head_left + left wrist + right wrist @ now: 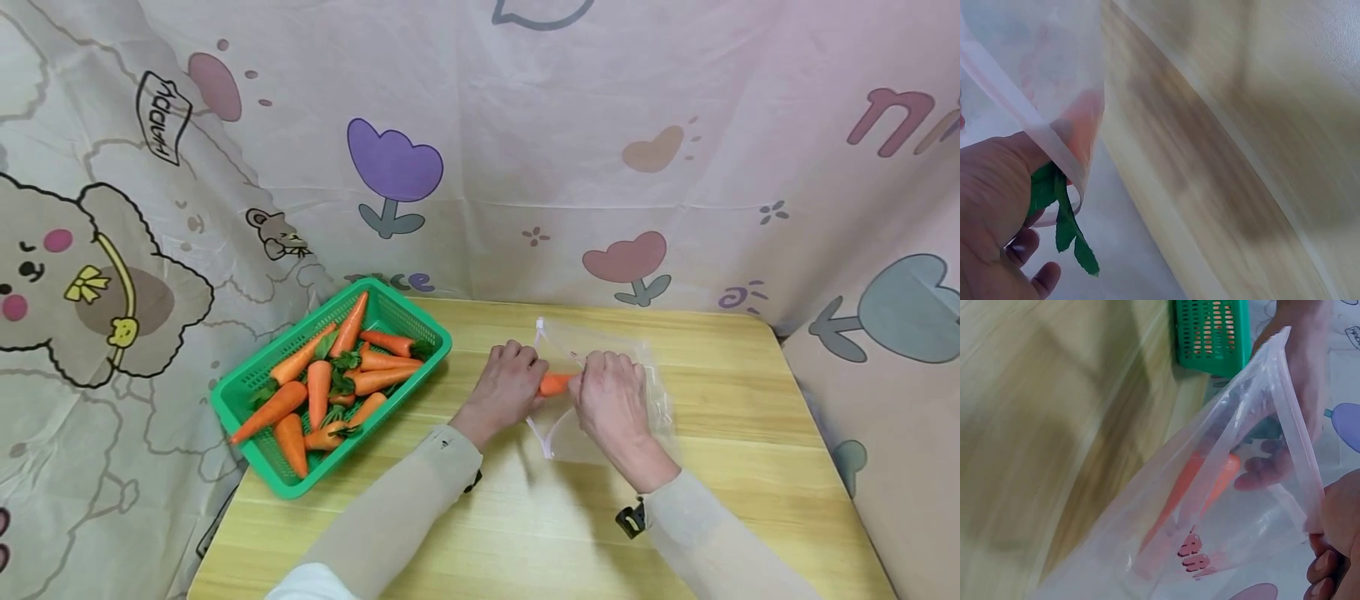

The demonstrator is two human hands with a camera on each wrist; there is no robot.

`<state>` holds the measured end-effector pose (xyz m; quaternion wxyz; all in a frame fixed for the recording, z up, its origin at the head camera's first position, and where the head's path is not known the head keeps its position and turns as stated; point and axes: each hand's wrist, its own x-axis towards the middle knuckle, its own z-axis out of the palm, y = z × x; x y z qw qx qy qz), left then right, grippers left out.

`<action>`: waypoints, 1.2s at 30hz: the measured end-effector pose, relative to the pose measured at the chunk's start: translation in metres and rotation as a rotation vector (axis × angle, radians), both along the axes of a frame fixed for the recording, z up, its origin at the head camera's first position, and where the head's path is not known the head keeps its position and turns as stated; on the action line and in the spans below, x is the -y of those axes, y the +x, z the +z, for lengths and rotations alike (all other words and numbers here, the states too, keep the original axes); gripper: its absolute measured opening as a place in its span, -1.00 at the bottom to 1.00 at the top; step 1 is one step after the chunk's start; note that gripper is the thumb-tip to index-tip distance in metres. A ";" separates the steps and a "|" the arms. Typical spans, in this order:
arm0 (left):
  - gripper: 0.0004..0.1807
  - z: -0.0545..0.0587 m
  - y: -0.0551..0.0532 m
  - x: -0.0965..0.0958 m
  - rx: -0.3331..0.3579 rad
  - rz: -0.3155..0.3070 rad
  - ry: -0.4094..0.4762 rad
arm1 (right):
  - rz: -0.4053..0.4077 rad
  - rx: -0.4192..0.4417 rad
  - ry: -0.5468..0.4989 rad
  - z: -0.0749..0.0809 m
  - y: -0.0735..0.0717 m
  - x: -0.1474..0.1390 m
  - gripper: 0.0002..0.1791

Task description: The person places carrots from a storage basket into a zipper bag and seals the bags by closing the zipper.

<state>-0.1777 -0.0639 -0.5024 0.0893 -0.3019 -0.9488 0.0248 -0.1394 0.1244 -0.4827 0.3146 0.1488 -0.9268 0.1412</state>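
Observation:
My left hand (510, 383) grips a carrot (555, 384) by its leafy top. Green leaves (1066, 219) poke out beside the fingers in the left wrist view. The carrot's orange body shows through the wall of a clear zip bag (1110, 531), its tip pointing down inside. Pinched between the thumb and fingers of my right hand (613, 396) is the edge of the bag's mouth, which is spread wide. Pink print marks the bag's side in the right wrist view.
A green plastic basket (273, 479) holding several leafy carrots stands on the left of the wooden table (735, 467). Printed cloth (510, 150) hangs behind the table and along both sides.

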 end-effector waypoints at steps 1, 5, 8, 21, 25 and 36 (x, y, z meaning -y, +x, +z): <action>-0.52 0.001 0.001 -0.001 0.000 0.002 -0.002 | -0.005 0.023 0.000 0.002 0.000 -0.001 -0.79; -0.55 0.004 0.004 0.000 -0.013 -0.001 0.012 | -0.036 0.100 -0.022 0.006 -0.003 -0.003 -0.78; -0.60 0.005 0.006 0.004 -0.032 0.003 0.015 | -0.055 0.122 -0.041 0.008 -0.005 -0.004 -0.77; -0.49 0.012 0.011 -0.008 0.006 -0.018 -0.034 | -0.051 0.164 -0.047 0.017 -0.002 0.003 -0.75; -0.45 0.017 0.012 -0.007 0.015 0.003 -0.037 | -0.075 0.190 -0.025 0.018 -0.004 0.000 -0.74; -0.74 0.031 0.011 0.028 0.015 0.044 0.051 | -0.072 0.296 0.029 0.012 -0.004 -0.001 -0.78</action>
